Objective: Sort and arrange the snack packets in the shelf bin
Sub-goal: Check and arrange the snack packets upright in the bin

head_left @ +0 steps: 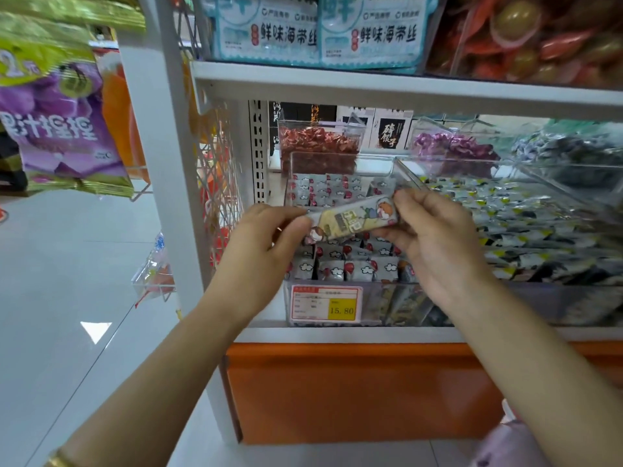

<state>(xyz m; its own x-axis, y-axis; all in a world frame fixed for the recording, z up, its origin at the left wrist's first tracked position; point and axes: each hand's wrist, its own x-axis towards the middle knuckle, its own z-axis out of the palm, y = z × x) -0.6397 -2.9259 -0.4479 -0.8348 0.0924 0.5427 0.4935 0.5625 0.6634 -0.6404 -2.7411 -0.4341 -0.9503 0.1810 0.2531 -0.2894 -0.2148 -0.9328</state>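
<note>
your left hand (266,244), centre frame, pinches the left end of the long pale-yellow cartoon-printed snack packet (350,219). your right hand (435,244) pinches its right end, so the packet sits level and crosswise above the clear plastic shelf bin (374,310), probably ready to lay flat over the small grey cloud-printed packets (337,267) inside.

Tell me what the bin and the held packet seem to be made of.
Bin: clear rigid plastic, probably acrylic; small packets show through its walls. Held packet: thin printed film, probably plastic, slightly shiny; cartoon print covers it.
</note>
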